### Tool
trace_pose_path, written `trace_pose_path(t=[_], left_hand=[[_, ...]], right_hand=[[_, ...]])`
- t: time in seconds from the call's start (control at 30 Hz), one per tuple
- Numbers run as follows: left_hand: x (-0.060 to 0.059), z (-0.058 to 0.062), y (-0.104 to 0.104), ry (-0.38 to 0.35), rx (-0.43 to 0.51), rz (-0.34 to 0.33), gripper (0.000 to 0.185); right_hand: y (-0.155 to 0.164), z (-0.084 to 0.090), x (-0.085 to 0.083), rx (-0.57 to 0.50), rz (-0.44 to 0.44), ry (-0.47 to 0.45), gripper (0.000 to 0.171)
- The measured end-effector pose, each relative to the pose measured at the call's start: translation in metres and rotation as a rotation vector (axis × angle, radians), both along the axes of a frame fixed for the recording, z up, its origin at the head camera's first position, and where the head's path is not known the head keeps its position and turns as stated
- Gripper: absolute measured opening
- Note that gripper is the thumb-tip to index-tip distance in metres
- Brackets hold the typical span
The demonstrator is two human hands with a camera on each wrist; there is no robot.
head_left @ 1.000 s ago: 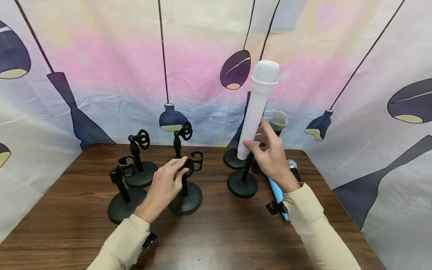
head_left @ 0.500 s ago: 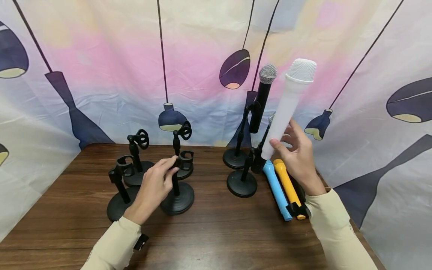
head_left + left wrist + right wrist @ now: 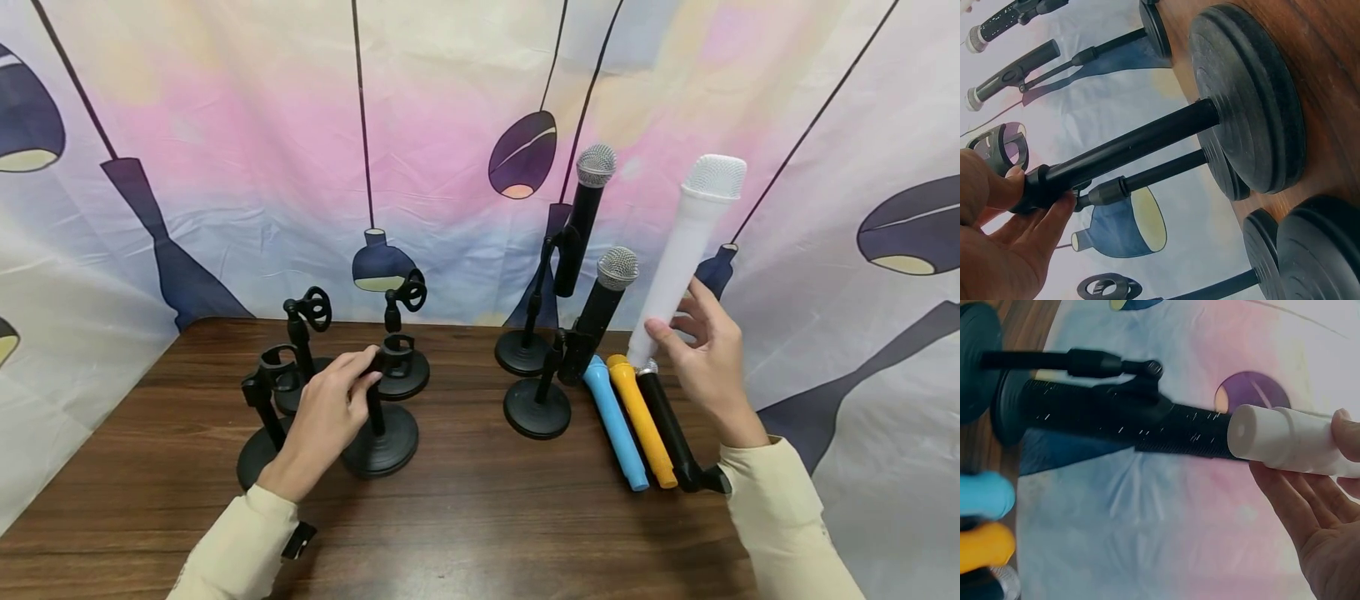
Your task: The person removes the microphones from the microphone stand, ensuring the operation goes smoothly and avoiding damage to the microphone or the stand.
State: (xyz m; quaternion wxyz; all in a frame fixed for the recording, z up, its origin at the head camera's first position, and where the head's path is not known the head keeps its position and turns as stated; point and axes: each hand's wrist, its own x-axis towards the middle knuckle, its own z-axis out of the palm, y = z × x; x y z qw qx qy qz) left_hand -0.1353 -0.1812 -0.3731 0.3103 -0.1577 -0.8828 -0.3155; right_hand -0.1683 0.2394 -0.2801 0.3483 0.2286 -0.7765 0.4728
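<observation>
My right hand (image 3: 705, 358) pinches a white microphone (image 3: 678, 258) near its lower end and holds it tilted in the air, above the lying microphones at the right. In the right wrist view the thumb and fingers grip the white microphone (image 3: 1291, 440) just above its tail. At the left, my left hand (image 3: 322, 417) grips the top of a black desk microphone stand (image 3: 380, 442), below its clip. The left wrist view shows thumb and fingers around the joint of this stand (image 3: 1135, 147), whose clip holds nothing. Its round base seems to rest on the table.
More black stands with bare clips surround the left hand, among them a front-left stand (image 3: 262, 450) and a rear stand (image 3: 405, 375). Two stands hold black microphones (image 3: 581, 225). Blue (image 3: 618, 425), yellow (image 3: 643, 421) and black (image 3: 667, 425) microphones lie on the wooden table (image 3: 480, 533).
My right hand has carried the white microphone rightward, away from the two loaded stands, which now show fully. My left hand has shifted left, and the stand it grips has moved left with it.
</observation>
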Motion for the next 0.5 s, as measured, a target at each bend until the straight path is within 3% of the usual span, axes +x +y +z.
trace_pose_path(t=[0.17,0.5], left_hand=[[-0.001,0.0,-0.002,0.001,-0.001,0.002,0.039],[-0.001,0.0,-0.006,0.002,0.004,0.009,0.038]], right_hand=[[0.017,-0.01,-0.001,0.038,-0.051,-0.049,0.07],[0.051,-0.037,-0.002,0.13,-0.167,-0.258,0.067]])
